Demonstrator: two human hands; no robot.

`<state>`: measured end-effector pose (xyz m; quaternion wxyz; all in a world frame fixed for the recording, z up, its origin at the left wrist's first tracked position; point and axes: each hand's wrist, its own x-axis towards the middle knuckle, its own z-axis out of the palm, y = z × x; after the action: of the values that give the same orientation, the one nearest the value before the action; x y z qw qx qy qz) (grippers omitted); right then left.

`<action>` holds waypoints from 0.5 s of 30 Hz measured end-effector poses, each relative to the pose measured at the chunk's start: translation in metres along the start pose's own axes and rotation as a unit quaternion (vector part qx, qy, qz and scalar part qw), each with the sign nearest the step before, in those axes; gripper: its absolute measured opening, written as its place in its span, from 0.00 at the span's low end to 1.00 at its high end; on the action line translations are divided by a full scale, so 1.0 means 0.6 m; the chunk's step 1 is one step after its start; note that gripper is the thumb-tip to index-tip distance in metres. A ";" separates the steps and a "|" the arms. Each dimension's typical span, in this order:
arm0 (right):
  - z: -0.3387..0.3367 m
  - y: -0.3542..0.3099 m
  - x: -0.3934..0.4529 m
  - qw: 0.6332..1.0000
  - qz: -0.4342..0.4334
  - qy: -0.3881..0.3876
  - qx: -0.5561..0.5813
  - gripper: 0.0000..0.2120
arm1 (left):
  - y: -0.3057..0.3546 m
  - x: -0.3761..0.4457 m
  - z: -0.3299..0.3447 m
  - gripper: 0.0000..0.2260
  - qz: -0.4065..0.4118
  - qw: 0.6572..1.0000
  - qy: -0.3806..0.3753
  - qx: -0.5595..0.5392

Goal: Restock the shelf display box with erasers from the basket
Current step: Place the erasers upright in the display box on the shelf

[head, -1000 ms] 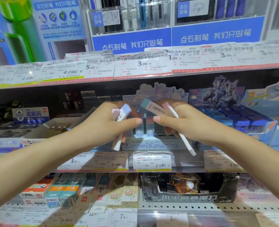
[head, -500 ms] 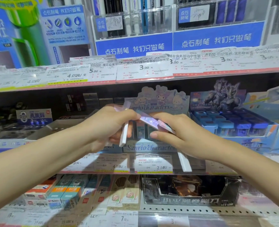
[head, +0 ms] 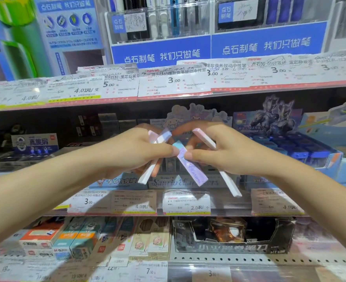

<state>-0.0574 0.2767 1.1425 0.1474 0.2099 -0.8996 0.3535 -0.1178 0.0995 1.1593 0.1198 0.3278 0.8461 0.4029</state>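
Between both hands (head: 225, 151), eraser (head: 190, 165) slanting down-right

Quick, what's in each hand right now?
Left hand: closed on a pink-and-white eraser.
Right hand: closed on a pink eraser; its thumb also pinches the purple eraser between the hands.

The long eraser (head: 190, 166) at centre is lavender with pale script lettering and a teal end. The eraser (head: 205, 138) beside it has a pink top and white side; another eraser (head: 160, 137) is pastel pink, white and blue. The display box (head: 186, 181) is grey with white cartoon-character lettering. The pen rack banner (head: 268, 44) is royal blue with white characters. Price labels (head: 174, 82) are white, edged red.
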 end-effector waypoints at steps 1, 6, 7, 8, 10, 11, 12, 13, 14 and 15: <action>-0.005 0.000 0.001 1.000 -0.002 0.008 -0.030 0.14 | -0.001 0.002 -0.001 0.17 0.000 1.000 0.020 0.014; -0.036 0.016 0.025 0.982 0.064 0.122 -0.131 0.11 | -0.007 0.006 -0.014 0.16 0.037 0.981 0.042 0.184; -0.038 0.021 0.031 0.974 0.076 0.138 -0.162 0.10 | -0.009 0.009 -0.016 0.14 0.025 0.973 0.020 0.228; -0.038 0.025 0.037 0.968 0.082 0.147 -0.187 0.08 | -0.013 0.012 -0.017 0.14 0.010 0.964 0.004 0.266; -0.035 0.031 0.045 0.961 0.093 0.147 -0.214 0.06 | -0.020 0.019 -0.017 0.17 -0.007 0.945 -0.017 0.327; -0.032 0.034 0.048 0.961 0.098 0.142 -0.218 0.08 | -0.022 0.022 -0.015 0.16 -0.006 0.939 -0.030 0.344; -0.028 0.036 0.051 0.962 0.102 0.135 -0.216 0.09 | -0.025 0.024 -0.014 0.14 0.002 0.934 -0.043 0.354; -0.025 0.036 0.053 0.963 0.103 0.128 -0.214 0.09 | -0.028 0.024 -0.013 0.15 0.011 0.931 -0.056 0.360; -0.021 0.036 0.055 0.964 0.101 0.120 -0.215 0.09 | -0.031 0.025 -0.012 0.20 0.019 0.932 -0.063 0.356; -0.018 0.036 0.056 0.964 0.100 0.111 -0.220 0.09 | -0.036 0.027 -0.014 0.26 0.024 0.933 -0.070 0.352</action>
<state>-0.0959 0.2894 1.1518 0.2526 0.0407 -0.9496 0.1813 -0.1439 0.0946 1.1493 0.0461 0.3964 0.9151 0.0582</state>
